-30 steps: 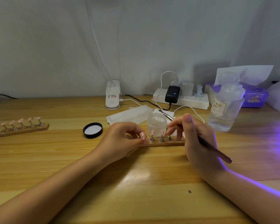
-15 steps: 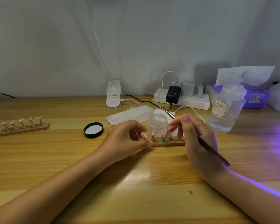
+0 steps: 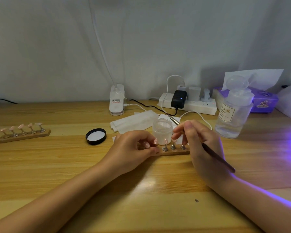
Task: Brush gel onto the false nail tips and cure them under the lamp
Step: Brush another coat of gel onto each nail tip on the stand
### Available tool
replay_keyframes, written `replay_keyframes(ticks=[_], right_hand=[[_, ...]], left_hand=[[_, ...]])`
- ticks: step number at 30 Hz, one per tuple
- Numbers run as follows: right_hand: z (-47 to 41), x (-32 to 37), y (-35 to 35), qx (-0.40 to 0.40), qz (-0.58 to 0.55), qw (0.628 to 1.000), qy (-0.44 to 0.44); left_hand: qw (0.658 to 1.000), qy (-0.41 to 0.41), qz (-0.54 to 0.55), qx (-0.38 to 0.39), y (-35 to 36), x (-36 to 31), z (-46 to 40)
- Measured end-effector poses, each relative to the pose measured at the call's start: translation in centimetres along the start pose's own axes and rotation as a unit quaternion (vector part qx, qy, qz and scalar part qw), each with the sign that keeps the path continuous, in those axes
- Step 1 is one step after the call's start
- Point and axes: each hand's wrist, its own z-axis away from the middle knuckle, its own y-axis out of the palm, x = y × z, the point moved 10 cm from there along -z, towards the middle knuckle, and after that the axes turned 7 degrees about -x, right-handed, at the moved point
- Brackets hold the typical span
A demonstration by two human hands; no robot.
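Nail tips (image 3: pixel 165 140) stand on metal pegs in the wooden holder (image 3: pixel 173 151) mid-table, directly in front of you. Toward you the wooden table (image 3: pixel 141 190) runs bare to its near edge; behind the holder the gel jar (image 3: pixel 162 131) crowds close, and the black lid (image 3: pixel 96 136) lies well to its left. Your left hand (image 3: pixel 133 151) curls its fingers around the holder's left end, pinching at a tip there. Your right hand (image 3: pixel 198 145) grips the brush (image 3: pixel 213 155), bristles pointing away over the jar, fingers resting at the holder's right end. The jar is open, with pale gel inside. A clear bottle (image 3: pixel 233 113) at right holds clear liquid.
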Motion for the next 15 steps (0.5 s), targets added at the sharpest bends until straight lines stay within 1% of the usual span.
replay_keyframes(ticks=[4, 7, 10, 13, 15], right_hand=[[0.0, 0.0, 0.1, 0.007, 0.002, 1.0, -0.002], [0.0, 0.2, 0.2, 0.01, 0.005, 1.0, -0.011], [0.0, 0.2, 0.2, 0.009, 0.005, 1.0, -0.01], [0.0, 0.2, 0.1, 0.007, 0.005, 1.0, -0.007], [0.0, 0.3, 0.0, 0.003, 0.004, 1.0, -0.007]], left_hand=[[1.0, 0.018, 0.002, -0.022, -0.1, -0.2, 0.0], [0.998, 0.048, -0.007, -0.041, -0.4, -0.8, 0.2], [0.991, 0.113, -0.036, -0.064, -0.6, -1.9, 0.7], [0.973, 0.188, -0.095, -0.094, -0.7, -3.7, 1.5], [0.965, 0.219, -0.091, -0.114, -1.0, -4.7, 1.9]])
